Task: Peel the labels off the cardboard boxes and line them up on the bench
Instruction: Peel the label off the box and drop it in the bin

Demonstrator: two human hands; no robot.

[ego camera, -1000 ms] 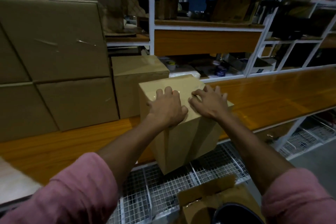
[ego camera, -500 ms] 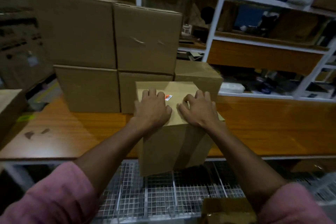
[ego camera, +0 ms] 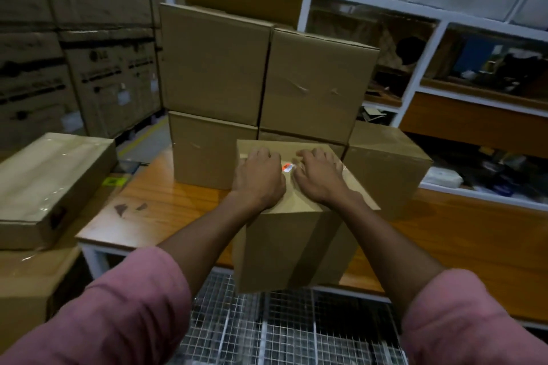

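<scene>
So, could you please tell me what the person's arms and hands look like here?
Both arms wear pink sleeves, pushed up so the forearms are bare. The left hand and right hand are bare too: no gloves, and no rings, watch or bracelets show from this view.

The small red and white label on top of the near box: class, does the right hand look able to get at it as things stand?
Probably yes. The label lies uncovered on the box top, in the gap between both hands, and the right hand has its fingertips right beside it. The left hand rests alongside, not over it.
</scene>
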